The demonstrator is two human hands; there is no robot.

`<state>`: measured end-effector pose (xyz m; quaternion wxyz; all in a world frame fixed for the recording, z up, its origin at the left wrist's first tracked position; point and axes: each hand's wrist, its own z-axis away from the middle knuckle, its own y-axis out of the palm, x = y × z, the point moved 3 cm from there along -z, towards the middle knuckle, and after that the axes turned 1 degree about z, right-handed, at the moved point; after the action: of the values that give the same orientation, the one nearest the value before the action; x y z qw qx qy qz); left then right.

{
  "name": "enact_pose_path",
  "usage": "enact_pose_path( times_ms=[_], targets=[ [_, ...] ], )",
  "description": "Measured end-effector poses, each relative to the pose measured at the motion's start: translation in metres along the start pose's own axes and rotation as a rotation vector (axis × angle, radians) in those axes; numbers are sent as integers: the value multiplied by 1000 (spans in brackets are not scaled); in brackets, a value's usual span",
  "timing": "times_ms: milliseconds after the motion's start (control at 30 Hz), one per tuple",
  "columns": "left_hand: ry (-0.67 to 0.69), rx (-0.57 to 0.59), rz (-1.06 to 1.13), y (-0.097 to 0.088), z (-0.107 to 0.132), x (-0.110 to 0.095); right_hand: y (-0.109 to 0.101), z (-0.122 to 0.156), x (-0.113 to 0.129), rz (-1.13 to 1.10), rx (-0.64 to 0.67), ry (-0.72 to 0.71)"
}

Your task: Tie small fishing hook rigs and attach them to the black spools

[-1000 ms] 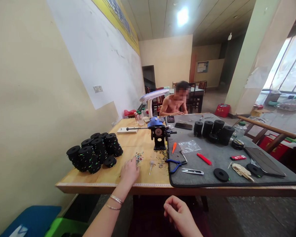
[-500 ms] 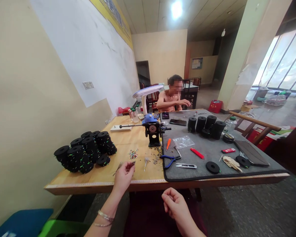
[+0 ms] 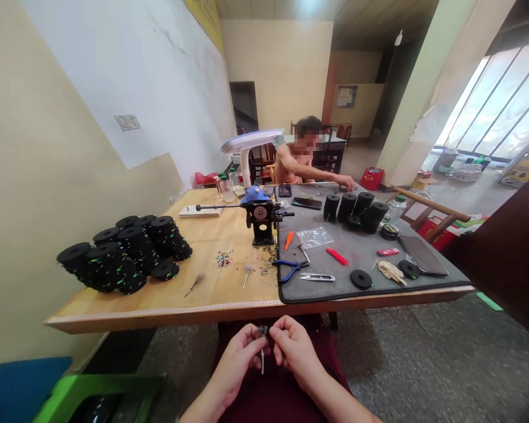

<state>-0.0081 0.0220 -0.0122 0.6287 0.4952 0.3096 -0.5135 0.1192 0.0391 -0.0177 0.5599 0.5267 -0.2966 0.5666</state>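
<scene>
Over my lap, in front of the table edge, both hands are close together. My left hand [image 3: 242, 353] is closed on a small wispy bundle with a white stem [image 3: 263, 362]; its dark, thin top shows above the fingers. Beside it, my right hand [image 3: 296, 352] is pinched, fingertips near the bundle's top; whatever sits between them is too small to make out. Two similar wispy bundles lie on the wood: one with a pale stem [image 3: 246, 277], one darker [image 3: 196, 283]. Near them are a scatter of coloured beads [image 3: 224, 258] and loose dark metal bits [image 3: 265, 258].
Stacked black foam spools [image 3: 132, 249] stand at left, more black spools [image 3: 348, 208] at back right. A black winding device [image 3: 262, 220] is mid-table. The grey mat [image 3: 308, 252] holds blue pliers [image 3: 291, 269], snips [image 3: 317, 277], a red tool [image 3: 337, 257]. A person [image 3: 297, 158] sits opposite.
My left hand has drawn back from above the table to my lap, meeting my right hand, which moved slightly left. The person opposite has stretched an arm toward the table's far right.
</scene>
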Motion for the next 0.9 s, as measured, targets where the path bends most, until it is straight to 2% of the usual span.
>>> enact_pose_path(
  times_ms=[200, 533, 667, 833, 900],
  targets=[
    [112, -21, -198, 2, -1, 0, 0, -1, -2, 68, 4, -19],
    [199, -44, -319, 4, -1, 0, -1, -5, -6, 148, -4, -58],
    [144, -15, -233, 8, 1, -1, 0, -5, -6, 139, -10, -75],
    [-28, 48, 77, 10, 0, 3, -1, -7, -8, 89, -3, -59],
    [-68, 72, 138, 10, 0, 5, -2, -8, -9, 75, 2, -44]
  ],
)
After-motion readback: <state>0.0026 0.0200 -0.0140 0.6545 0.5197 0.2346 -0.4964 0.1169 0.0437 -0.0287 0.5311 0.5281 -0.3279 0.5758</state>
